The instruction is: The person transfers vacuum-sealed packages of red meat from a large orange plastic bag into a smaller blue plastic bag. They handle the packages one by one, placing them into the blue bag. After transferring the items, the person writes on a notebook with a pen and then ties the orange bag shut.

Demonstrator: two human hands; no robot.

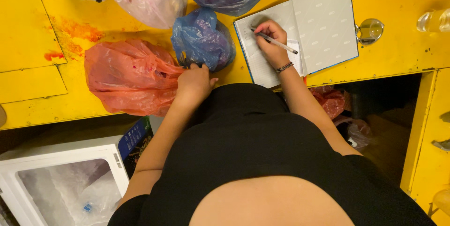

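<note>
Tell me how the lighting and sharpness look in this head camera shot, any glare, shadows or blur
Head view: warm, even light on the yellow counter; the right hand with the pen throws a soft shadow on the open notebook; small highlights on the blue bag and red bag by the left hand; dark under the counter; wide-lens bending at the edges; centre sharp.

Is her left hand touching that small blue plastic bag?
Touching. The head view shows the left hand with fingertips pressed against the lower edge of the blue bag.
</note>
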